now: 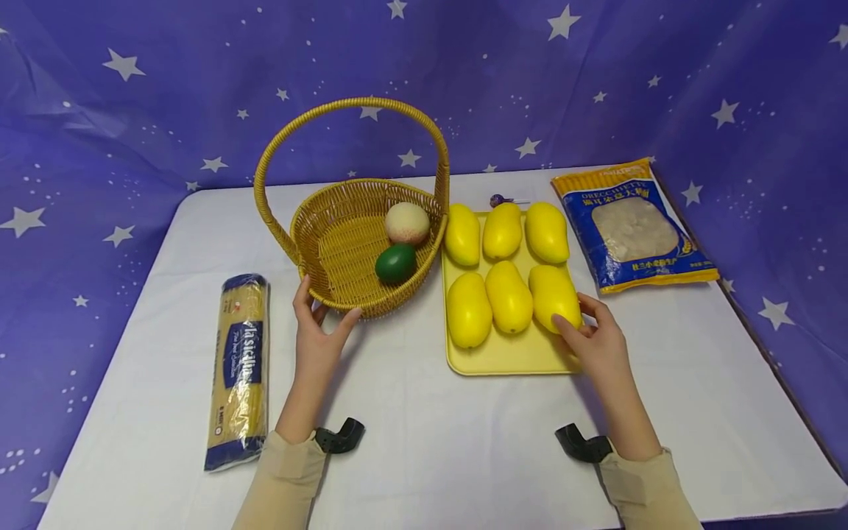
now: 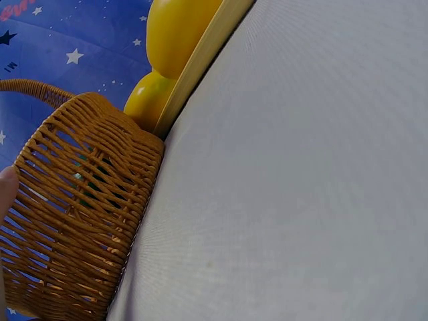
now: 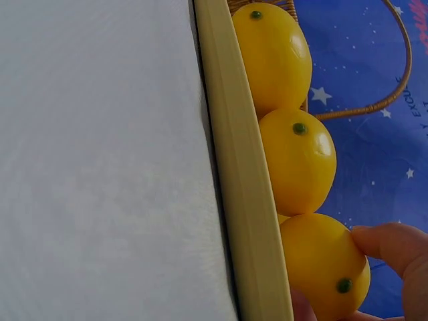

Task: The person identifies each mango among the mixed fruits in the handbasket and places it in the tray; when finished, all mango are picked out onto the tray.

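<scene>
A wicker basket (image 1: 344, 294) with a tall handle holds a green egg-shaped item (image 1: 395, 263) and a round pale peach-like item (image 1: 407, 224). My left hand (image 1: 318, 335) touches the basket's near-left outer wall, thumb and fingers spread. In the left wrist view a fingertip (image 2: 8, 184) lies at the basket's wall. On a yellow tray (image 1: 513, 361) lie yellow mangoes in two rows of three. My right hand (image 1: 599, 342) grips the near-right mango (image 1: 555, 296) between thumb and fingers. In the right wrist view this mango (image 3: 321, 261) sits just above the tray's edge.
Left on the white table (image 1: 430, 442) lies a long pack of spaghetti (image 1: 240, 368). A blue and yellow bag of orecchiette (image 1: 632, 228) is at the back right. Behind the tray lies a lollipop (image 1: 503, 200). A purple star-patterned cloth hangs behind the table.
</scene>
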Demonstrator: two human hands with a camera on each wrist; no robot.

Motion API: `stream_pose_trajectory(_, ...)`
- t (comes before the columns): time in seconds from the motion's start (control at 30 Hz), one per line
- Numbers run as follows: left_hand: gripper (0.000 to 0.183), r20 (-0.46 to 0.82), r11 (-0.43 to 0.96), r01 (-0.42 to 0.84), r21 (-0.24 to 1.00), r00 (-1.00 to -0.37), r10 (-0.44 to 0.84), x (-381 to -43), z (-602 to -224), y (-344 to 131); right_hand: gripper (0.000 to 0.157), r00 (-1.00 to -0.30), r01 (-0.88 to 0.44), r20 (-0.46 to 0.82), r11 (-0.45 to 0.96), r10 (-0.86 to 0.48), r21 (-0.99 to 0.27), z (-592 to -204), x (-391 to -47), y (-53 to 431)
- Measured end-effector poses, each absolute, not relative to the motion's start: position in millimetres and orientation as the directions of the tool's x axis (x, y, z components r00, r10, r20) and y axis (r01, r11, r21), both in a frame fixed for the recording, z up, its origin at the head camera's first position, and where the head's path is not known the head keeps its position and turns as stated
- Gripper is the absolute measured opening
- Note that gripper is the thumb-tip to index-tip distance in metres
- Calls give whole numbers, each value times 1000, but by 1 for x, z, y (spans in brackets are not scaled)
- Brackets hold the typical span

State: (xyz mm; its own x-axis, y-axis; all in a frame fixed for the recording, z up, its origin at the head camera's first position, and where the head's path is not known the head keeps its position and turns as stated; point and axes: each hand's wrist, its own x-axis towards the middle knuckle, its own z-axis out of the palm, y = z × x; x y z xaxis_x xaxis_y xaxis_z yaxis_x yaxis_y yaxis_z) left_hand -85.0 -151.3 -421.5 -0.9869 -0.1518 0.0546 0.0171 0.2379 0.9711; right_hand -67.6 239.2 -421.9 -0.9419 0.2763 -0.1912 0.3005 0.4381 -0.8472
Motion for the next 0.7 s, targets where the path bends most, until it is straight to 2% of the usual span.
stream_pose_trajectory(0.47,91,51,232,11,973,-985,-164,-86,-419,-152,91,-950,307,-215,554,225,-774,-410,-64,243)
stream_pose_trajectory(0.7,91,55,238,17,971,-987,-150,-88,-419,-151,78,-972,130,43,686,229,-716,-403,-53,244)
